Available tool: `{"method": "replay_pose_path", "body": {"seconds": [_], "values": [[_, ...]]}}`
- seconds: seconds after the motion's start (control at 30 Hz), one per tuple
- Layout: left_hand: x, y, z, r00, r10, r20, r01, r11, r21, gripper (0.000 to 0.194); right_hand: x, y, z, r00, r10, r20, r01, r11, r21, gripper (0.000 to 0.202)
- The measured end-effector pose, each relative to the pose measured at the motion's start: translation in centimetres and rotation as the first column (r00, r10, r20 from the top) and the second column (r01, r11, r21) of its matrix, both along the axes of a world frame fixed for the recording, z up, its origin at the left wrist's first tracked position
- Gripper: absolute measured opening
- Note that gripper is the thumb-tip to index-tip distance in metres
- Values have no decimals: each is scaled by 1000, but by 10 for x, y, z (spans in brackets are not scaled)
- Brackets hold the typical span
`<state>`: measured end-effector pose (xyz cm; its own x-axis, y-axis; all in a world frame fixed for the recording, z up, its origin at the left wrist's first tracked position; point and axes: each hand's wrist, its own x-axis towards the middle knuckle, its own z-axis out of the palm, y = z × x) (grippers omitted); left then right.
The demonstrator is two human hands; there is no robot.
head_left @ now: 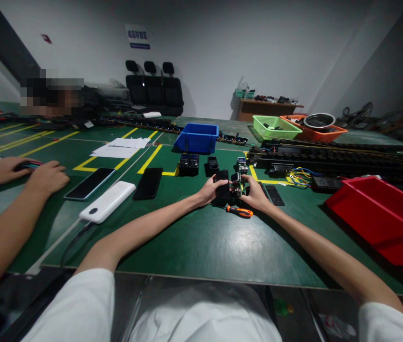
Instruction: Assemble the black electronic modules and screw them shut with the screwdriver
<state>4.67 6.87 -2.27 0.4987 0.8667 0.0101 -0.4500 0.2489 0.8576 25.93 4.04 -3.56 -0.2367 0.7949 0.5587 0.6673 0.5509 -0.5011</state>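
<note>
My left hand [208, 190] is closed round a black casing [222, 189], its thumb lying over the front. Close beside it on the right, my right hand [254, 192] grips a small green circuit board [237, 184] with parts on it. The casing and the board are side by side above the green table; whether they touch is hard to tell. An orange and black screwdriver [240, 211] lies just below them. Small black modules [188, 164] and another one [212, 164] stand behind my hands. A flat black plate [274, 195] rests right of my right hand.
A blue bin [197, 137] stands behind the modules. At the right is a red bin [383, 218], with long black rails [322, 159] behind. Two phones, one dark [148, 184], and a white power bank [108, 202] lie left. Another person's hands [46, 178] work at far left.
</note>
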Motion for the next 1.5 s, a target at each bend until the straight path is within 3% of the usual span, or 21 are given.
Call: {"method": "replay_pose_path", "body": {"seconds": [0.3,0.47,0.73,0.97,1.13,1.3,1.5], "values": [[0,3,-2,1000,-8,-4,7,1000,-14,46,-1,-2,4,1000,19,6,-19,999,36,64],[3,1,-1,1000,4,-7,-4,1000,-10,47,-4,-4,8,1000,18,23,-20,996,88,75],[3,0,1,1000,13,-4,-13,1000,-12,49,-21,-6,13,999,-27,46,26,999,24,90],[1,2,1,1000,7,-1,-7,999,-41,48,-14,-3,30,978,186,93,-180,981,-68,108],[0,3,2,1000,-21,1,21,999,-49,46,-1,0,38,963,268,-15,-267,951,-158,99],[-3,2,2,997,-78,-12,77,996,-45,43,-3,-2,37,955,264,-131,-279,953,-113,83],[-5,4,2,994,-101,-33,100,995,-26,43,-14,-6,30,953,258,-156,-273,959,-82,79]]}}
